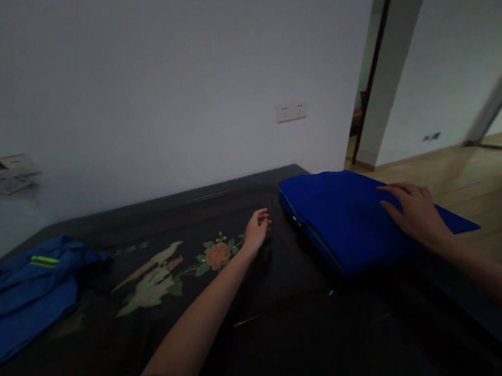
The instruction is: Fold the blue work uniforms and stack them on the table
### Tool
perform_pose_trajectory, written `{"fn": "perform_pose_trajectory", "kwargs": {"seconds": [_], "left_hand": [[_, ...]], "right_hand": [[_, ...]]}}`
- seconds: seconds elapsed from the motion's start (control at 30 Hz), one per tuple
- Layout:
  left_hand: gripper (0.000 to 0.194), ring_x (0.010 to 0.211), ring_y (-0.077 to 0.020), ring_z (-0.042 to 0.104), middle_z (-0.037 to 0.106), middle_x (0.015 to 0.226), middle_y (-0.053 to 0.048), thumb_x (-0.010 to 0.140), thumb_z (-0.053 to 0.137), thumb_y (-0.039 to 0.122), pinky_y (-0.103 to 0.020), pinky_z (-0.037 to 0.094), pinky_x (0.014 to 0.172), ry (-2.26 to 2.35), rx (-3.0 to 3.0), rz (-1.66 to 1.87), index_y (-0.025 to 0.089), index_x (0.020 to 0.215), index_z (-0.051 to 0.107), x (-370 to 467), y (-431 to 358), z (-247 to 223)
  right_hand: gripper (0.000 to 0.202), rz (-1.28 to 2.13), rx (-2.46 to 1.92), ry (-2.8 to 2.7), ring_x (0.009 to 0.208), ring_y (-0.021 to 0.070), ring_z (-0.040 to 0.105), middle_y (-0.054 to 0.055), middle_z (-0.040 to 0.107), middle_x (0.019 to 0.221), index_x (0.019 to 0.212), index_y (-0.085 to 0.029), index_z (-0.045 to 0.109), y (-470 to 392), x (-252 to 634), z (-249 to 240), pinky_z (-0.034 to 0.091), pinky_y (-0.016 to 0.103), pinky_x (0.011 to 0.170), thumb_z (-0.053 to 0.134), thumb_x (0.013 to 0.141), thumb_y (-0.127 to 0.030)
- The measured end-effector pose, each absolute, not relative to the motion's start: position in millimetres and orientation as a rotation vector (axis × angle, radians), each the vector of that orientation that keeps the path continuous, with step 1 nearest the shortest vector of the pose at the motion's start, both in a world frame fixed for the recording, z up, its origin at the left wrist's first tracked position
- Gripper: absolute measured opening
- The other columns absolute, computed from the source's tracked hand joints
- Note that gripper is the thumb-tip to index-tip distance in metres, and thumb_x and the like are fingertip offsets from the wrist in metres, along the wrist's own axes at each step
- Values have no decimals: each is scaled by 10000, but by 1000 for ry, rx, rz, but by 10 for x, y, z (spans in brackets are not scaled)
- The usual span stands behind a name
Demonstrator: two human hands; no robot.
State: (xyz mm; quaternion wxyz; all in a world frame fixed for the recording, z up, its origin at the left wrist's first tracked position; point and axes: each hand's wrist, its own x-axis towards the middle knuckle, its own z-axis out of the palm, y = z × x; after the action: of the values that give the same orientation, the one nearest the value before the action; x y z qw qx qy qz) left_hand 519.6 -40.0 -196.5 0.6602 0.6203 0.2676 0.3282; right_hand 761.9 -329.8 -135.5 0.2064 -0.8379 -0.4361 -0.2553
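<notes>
A folded bright blue garment (346,219), with a small yellow-green strip at its left edge, lies near the right side of the dark table (275,307). My right hand (412,211) rests on the garment's right part, its fingers apart. Left of the garment, my left hand (257,230) is over the table, fingers loosely curled and apart, with nothing in them. At the far left lies a crumpled blue garment (29,288) with a yellow-green reflective strip.
Bird and flower pictures (218,255) decorate the tabletop. A white wall (153,102) with a double socket (291,111) stands behind the table. Wooden floor (474,185) and a doorway (370,63) show at the right.
</notes>
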Motion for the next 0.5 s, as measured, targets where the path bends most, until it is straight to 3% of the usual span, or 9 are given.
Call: {"fn": "perform_pose_trajectory", "kwargs": {"seconds": [0.07,0.27,0.37,0.5], "left_hand": [[283,906,-170,609,616,1053,-78,759,602,52,-294,463,861,667,1494,838,213,985,656,4668,-242,-1962],[297,1134,-196,522,611,1067,-50,715,573,5,-284,361,1043,1053,1754,1059,215,895,681,2599,335,-1764],[297,1292,-243,390,565,1198,-54,728,566,15,-317,346,1074,1310,1800,1145,198,950,642,1529,498,-1592],[323,1388,-299,239,435,1398,-69,781,577,52,-341,386,1043,1541,1747,1141,166,1083,554,521,499,-1454]], "right_hand": [[391,-577,-2140,-1346,1225,315,469,142,564,1237,1170,-213,602,-3082,7073,-1418,311,525,1074,437,857,-382],[351,355,-1791,-1595,1222,281,506,83,560,1309,1115,-304,658,-2697,5455,-1982,382,487,1067,501,823,-420],[410,536,-1731,-1654,1309,289,434,40,492,1409,1200,-344,631,-2635,5036,-2242,280,537,1130,551,811,-444],[452,486,-1777,-1757,1355,312,374,16,475,1426,1227,-370,617,-2574,4898,-2361,125,603,1157,599,783,-453]]}}
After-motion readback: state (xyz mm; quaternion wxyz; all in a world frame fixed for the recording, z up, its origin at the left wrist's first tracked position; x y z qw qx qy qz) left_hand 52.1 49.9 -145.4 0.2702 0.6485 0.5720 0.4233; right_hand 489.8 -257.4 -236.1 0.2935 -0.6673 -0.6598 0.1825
